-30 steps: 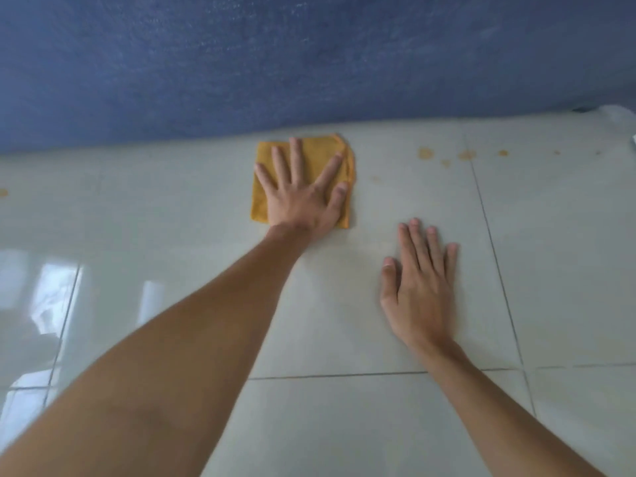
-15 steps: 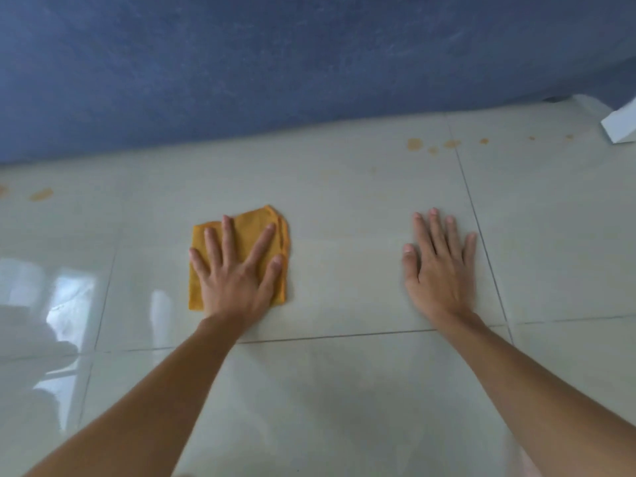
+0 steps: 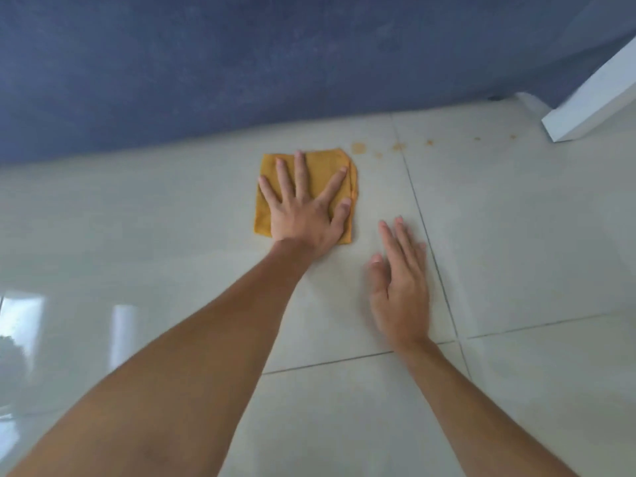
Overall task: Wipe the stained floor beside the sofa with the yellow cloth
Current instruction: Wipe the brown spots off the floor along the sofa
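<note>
A folded yellow cloth [image 3: 325, 166] lies flat on the pale tiled floor [image 3: 516, 235], close to the base of the blue sofa [image 3: 241, 63]. My left hand [image 3: 306, 211] presses down on the cloth with fingers spread. My right hand [image 3: 401, 280] rests flat on the bare tile to the right of the cloth, fingers together and a little blurred. Several small orange-brown stains [image 3: 358, 148] dot the floor just right of the cloth's far corner, in a row along the sofa's edge.
A white furniture leg or board [image 3: 592, 94] slants down to the floor at the far right. Dark grout lines [image 3: 430, 232] cross the tiles beside my right hand. Bright window reflections [image 3: 24, 315] shine on the left tiles.
My left hand has pushed the cloth forward and to the right, back up near the sofa and the stains. My right hand has shifted left, closer to the cloth.
</note>
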